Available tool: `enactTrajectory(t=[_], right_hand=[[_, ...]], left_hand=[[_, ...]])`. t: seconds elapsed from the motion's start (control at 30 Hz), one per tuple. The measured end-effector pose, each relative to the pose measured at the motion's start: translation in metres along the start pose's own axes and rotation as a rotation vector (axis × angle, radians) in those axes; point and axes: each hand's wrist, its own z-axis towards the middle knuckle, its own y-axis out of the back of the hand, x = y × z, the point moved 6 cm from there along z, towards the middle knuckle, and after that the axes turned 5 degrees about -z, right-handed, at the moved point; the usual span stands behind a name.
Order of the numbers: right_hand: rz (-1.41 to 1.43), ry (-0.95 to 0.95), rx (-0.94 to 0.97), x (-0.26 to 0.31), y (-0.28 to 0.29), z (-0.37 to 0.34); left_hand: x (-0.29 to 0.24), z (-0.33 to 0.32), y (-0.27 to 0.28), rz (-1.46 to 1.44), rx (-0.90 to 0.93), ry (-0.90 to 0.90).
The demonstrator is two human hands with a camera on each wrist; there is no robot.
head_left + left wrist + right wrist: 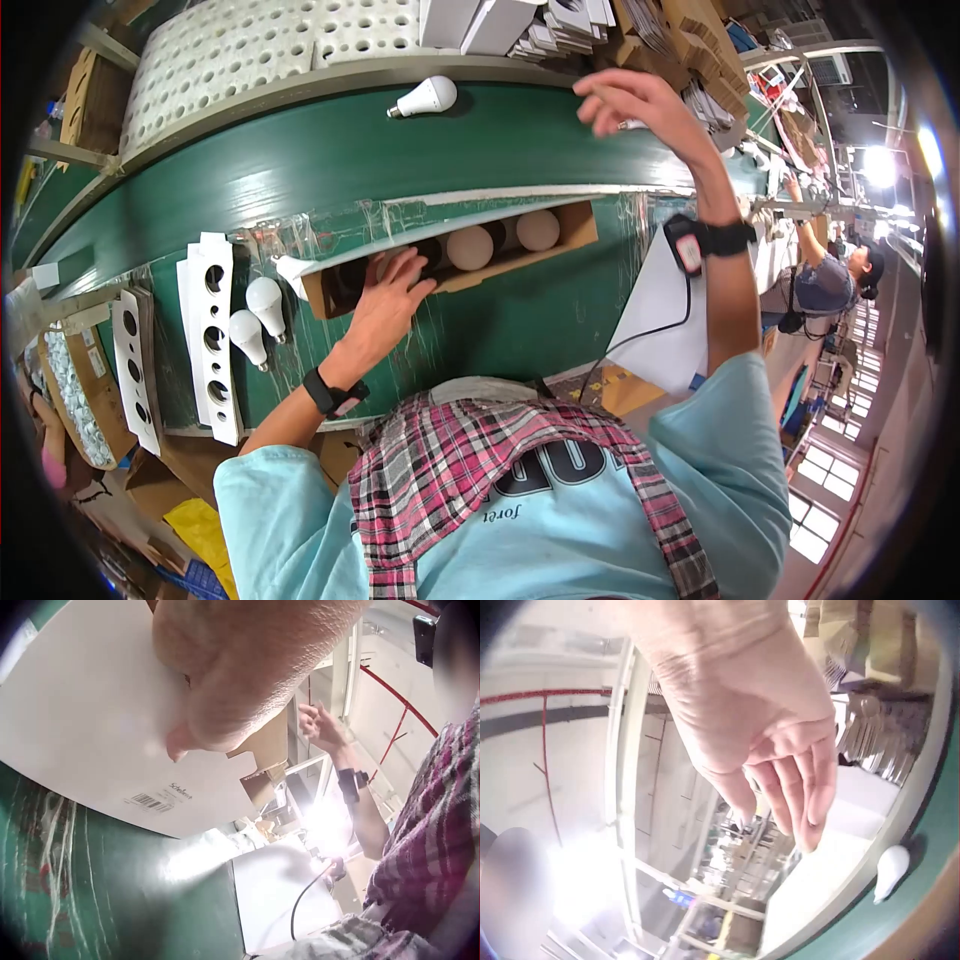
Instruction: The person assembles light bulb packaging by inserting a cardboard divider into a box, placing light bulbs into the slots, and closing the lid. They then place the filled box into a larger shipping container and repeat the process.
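Note:
A long box [578, 222], white outside and brown inside, lies open-topped before me with round bulb tops [469, 248] showing in it. My left hand [383, 312] reaches over its near wall, loosely bent fingers over the left part of the opening. In the left wrist view that hand overlaps the box's white printed side [82, 727]. My right hand [645, 105] is raised over the green belt, fingers apart; the right wrist view shows its palm bare. A light bulb [632, 125] shows partly behind it. Another bulb [432, 95] lies farther left on the belt.
Two bulbs [264, 297] lie left of the box, and another [292, 272] touches its left end. White strips with round holes [215, 370] lie beyond them. A perforated white tray [230, 60] and stacked cartons stand behind the belt. White sheets [660, 320] lie at right.

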Motion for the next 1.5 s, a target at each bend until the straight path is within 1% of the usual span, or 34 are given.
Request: enactTrajectory(t=[0.07,0.13,0.17,0.2,0.23,0.27,0.3,0.33,0.4,0.5,0.6,0.63,0.73,0.77,0.8,0.87,0.93,0.97,1.0,1.03,1.07,1.1,1.13,1.2,1.27,1.3,1.4,1.43,1.5], right_hand=[[-0.222,0.069,-0.059,-0.033,0.004,0.048],[-0.436,0.100,0.064,-0.046,-0.019,0.091],[-0.465,0.124,0.113,-0.052,-0.036,0.112],[-0.619,0.229,0.149,-0.049,-0.054,0.131],[-0.710,0.392,0.190,-0.057,-0.074,0.154],[-0.712,0.449,0.232,-0.066,-0.095,0.176],[-0.725,0.567,0.217,-0.065,-0.114,0.193],[-0.740,0.621,0.236,-0.057,-0.130,0.207],[-0.887,0.637,0.251,-0.069,-0.166,0.240],[-1.104,0.413,0.382,-0.087,-0.199,0.267],[-1.091,0.401,0.343,-0.091,-0.202,0.264],[-1.029,0.321,0.374,-0.087,-0.192,0.257],[-0.811,0.288,0.222,-0.073,-0.144,0.220],[-0.630,0.205,0.227,-0.071,-0.124,0.207],[-0.477,0.166,0.238,-0.059,-0.104,0.187],[-0.118,-0.022,0.154,-0.041,-0.065,0.141],[0.078,0.000,0.065,-0.030,-0.034,0.099],[0.155,-0.036,-0.042,-0.025,-0.021,0.074],[0.159,-0.115,-0.099,-0.014,-0.011,0.045],[0.291,-0.102,-0.153,-0.011,-0.007,0.023],[0.425,-0.087,-0.204,-0.009,-0.006,0.002],[0.494,-0.054,-0.275,0.002,-0.009,-0.019],[0.544,-0.023,-0.265,0.003,-0.015,-0.037],[0.544,-0.076,-0.322,0.002,-0.033,-0.068],[0.613,-0.084,-0.245,0.000,-0.061,-0.090],[0.654,-0.098,-0.194,-0.001,-0.077,-0.097],[0.719,-0.124,-0.062,-0.007,-0.118,-0.105],[0.724,-0.151,-0.061,-0.014,-0.129,-0.105],[0.626,-0.109,-0.069,-0.021,-0.141,-0.097]], left_hand=[[0.001,0.000,0.000,-0.017,0.002,-0.006],[0.001,0.000,-0.001,-0.026,0.027,0.018],[0.002,0.000,-0.001,-0.031,0.051,0.037],[0.001,-0.001,-0.002,-0.019,0.108,0.064],[0.001,-0.001,-0.002,-0.030,0.128,0.092],[0.002,-0.002,-0.003,-0.043,0.149,0.117],[0.002,-0.003,-0.005,-0.049,0.182,0.141],[0.003,-0.004,-0.006,-0.074,0.175,0.140],[0.004,-0.005,-0.009,-0.092,0.187,0.158],[0.004,-0.003,-0.007,-0.108,0.168,0.168],[0.004,-0.006,-0.009,-0.111,0.159,0.162],[0.005,-0.006,-0.011,-0.124,0.171,0.167],[0.004,-0.002,-0.007,-0.130,0.191,0.157],[0.002,0.000,-0.005,-0.126,0.195,0.147],[0.002,0.003,-0.002,-0.096,0.152,0.124],[0.000,0.008,0.001,-0.038,0.069,0.069],[-0.004,0.015,-0.001,-0.066,0.022,0.077],[-0.006,0.019,-0.004,-0.065,0.002,0.078],[-0.009,0.022,-0.007,-0.065,-0.018,0.080],[-0.014,0.027,-0.008,-0.052,-0.041,0.070],[-0.017,0.031,-0.012,-0.049,-0.061,0.063],[-0.019,0.034,-0.017,-0.034,-0.075,0.055],[-0.021,0.036,-0.021,-0.018,-0.089,0.050],[-0.023,0.041,-0.023,-0.004,-0.090,0.028],[-0.022,0.039,-0.025,-0.038,-0.102,0.031],[-0.025,0.037,-0.016,-0.090,-0.107,0.047],[-0.023,0.030,-0.006,-0.037,-0.102,0.044],[-0.020,0.027,-0.006,-0.016,-0.095,0.031],[-0.015,0.021,-0.008,0.018,-0.076,0.027]])
